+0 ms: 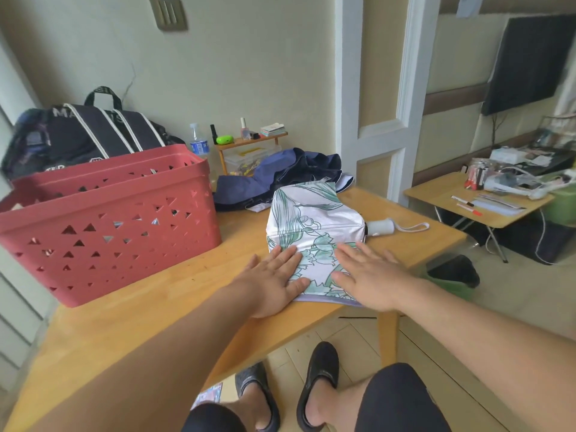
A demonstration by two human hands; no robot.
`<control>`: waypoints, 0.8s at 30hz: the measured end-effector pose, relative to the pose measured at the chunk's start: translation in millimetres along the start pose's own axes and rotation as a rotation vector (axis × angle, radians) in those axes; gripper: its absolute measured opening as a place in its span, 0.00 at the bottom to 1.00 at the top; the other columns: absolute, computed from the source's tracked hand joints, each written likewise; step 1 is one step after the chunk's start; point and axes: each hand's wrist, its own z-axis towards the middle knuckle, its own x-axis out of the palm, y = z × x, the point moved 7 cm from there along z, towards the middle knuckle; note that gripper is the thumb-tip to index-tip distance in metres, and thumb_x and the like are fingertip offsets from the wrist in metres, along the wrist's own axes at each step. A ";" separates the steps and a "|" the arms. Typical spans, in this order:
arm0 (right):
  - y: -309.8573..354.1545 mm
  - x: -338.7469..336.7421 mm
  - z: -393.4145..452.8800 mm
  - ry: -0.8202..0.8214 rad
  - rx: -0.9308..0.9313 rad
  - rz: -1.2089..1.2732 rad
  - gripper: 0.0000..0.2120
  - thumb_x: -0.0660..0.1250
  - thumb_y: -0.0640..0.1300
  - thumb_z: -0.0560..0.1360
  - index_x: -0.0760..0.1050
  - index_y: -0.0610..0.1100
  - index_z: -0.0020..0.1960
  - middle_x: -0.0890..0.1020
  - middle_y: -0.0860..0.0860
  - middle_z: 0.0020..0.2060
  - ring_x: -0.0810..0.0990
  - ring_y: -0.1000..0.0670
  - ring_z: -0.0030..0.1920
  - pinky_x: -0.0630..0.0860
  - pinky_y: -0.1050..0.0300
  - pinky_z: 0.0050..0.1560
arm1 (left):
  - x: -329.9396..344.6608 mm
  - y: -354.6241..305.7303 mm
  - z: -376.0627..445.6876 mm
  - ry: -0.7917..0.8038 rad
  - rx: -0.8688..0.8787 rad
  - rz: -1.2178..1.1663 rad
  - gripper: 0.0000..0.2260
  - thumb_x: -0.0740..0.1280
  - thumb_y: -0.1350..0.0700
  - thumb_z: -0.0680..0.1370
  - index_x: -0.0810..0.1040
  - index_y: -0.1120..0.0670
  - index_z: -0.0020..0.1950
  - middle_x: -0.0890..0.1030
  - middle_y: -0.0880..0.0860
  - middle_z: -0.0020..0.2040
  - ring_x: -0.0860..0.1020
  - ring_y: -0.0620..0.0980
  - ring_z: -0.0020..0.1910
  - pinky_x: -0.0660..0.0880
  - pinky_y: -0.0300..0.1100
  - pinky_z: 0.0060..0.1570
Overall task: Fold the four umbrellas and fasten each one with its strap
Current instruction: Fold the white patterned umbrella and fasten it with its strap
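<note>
Lay flat on table (156, 322), floral umbrella (311, 226), long axis crosswise, handle (380, 227) pointing right, left hand (274, 282) and right hand (371, 275) spread, pressing canopy.

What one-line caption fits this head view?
Both hands, left and right, press flat on a white leaf-print umbrella on the wooden table, beside a red basket.

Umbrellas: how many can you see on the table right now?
2. The floral umbrella lies flat under both hands near the table's front edge; the navy umbrella is bunched behind it. Others may be hidden in the red basket.
</note>
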 end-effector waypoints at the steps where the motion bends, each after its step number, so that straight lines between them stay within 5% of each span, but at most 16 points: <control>1: -8.3 1.2 -3.1 0.006 0.011 -0.022 0.33 0.38 0.67 0.83 0.38 0.57 0.84 0.36 0.62 0.82 0.36 0.52 0.83 0.42 0.37 0.81 | 1.2 1.6 0.1 -0.005 0.013 -0.007 0.34 0.43 0.30 0.83 0.39 0.42 0.85 0.36 0.40 0.83 0.35 0.44 0.82 0.37 0.57 0.81; 5: -17.1 2.6 -7.7 0.003 0.020 -0.039 0.34 0.36 0.68 0.82 0.36 0.56 0.84 0.34 0.61 0.81 0.36 0.49 0.83 0.41 0.36 0.81 | -1.4 6.7 -0.3 -0.047 0.072 -0.084 0.35 0.46 0.29 0.82 0.44 0.41 0.85 0.40 0.39 0.84 0.38 0.42 0.83 0.40 0.56 0.81; 8: -16.0 4.6 -4.7 -0.015 0.019 -0.036 0.34 0.37 0.68 0.82 0.37 0.57 0.84 0.34 0.62 0.81 0.37 0.49 0.83 0.41 0.35 0.81 | -18.2 14.3 -1.8 -0.247 0.077 -0.177 0.28 0.51 0.31 0.83 0.69 0.40 0.79 0.66 0.41 0.81 0.62 0.44 0.80 0.61 0.47 0.78; 10: -17.0 5.8 -3.5 -0.033 0.023 -0.030 0.34 0.37 0.69 0.82 0.37 0.58 0.84 0.35 0.63 0.81 0.37 0.49 0.83 0.41 0.36 0.81 | -38.4 23.0 -0.8 -0.413 -0.006 -0.239 0.22 0.54 0.34 0.84 0.83 0.44 0.59 0.86 0.46 0.57 0.81 0.50 0.59 0.77 0.45 0.57; 11: -17.6 6.1 -2.8 -0.038 0.025 -0.030 0.34 0.37 0.69 0.82 0.37 0.58 0.84 0.35 0.64 0.81 0.37 0.49 0.83 0.41 0.36 0.80 | -50.2 27.6 2.3 -0.498 -0.058 -0.289 0.21 0.57 0.36 0.84 0.84 0.47 0.51 0.85 0.48 0.45 0.82 0.52 0.47 0.78 0.47 0.48; 13: -18.6 6.5 -1.8 -0.041 0.027 -0.029 0.34 0.37 0.69 0.81 0.37 0.58 0.84 0.35 0.64 0.81 0.37 0.49 0.83 0.40 0.36 0.80 | -78.4 37.8 14.2 -0.706 -0.136 -0.399 0.15 0.63 0.42 0.83 0.82 0.49 0.45 0.81 0.49 0.41 0.79 0.51 0.44 0.76 0.48 0.45; 15: -18.3 7.4 -0.8 -0.043 0.022 -0.032 0.34 0.36 0.70 0.81 0.37 0.59 0.84 0.35 0.64 0.81 0.37 0.49 0.83 0.40 0.36 0.80 | -101.6 50.8 34.1 -0.821 -0.245 -0.505 0.12 0.64 0.43 0.81 0.81 0.49 0.56 0.80 0.52 0.52 0.77 0.54 0.55 0.74 0.49 0.55; 18: -18.9 7.8 0.2 -0.045 0.024 -0.028 0.35 0.36 0.70 0.81 0.37 0.59 0.83 0.35 0.63 0.81 0.37 0.48 0.83 0.40 0.35 0.80 | -106.1 64.0 73.7 -0.627 -0.437 -0.750 0.28 0.62 0.37 0.80 0.71 0.51 0.76 0.76 0.57 0.69 0.73 0.61 0.69 0.73 0.57 0.68; 21: -18.1 6.8 -1.1 -0.054 0.021 -0.027 0.35 0.37 0.70 0.81 0.37 0.58 0.84 0.36 0.63 0.82 0.38 0.48 0.83 0.40 0.36 0.80 | -106.8 61.8 93.1 -0.545 -0.434 -0.976 0.32 0.67 0.36 0.80 0.71 0.55 0.77 0.79 0.60 0.67 0.79 0.61 0.63 0.78 0.54 0.61; 24: -17.7 6.3 -2.2 -0.057 0.019 -0.023 0.34 0.37 0.70 0.81 0.38 0.58 0.84 0.37 0.62 0.82 0.38 0.48 0.83 0.40 0.35 0.80 | -109.5 60.1 89.5 -0.610 -0.426 -1.095 0.32 0.76 0.40 0.76 0.72 0.52 0.74 0.78 0.52 0.59 0.77 0.54 0.54 0.76 0.47 0.53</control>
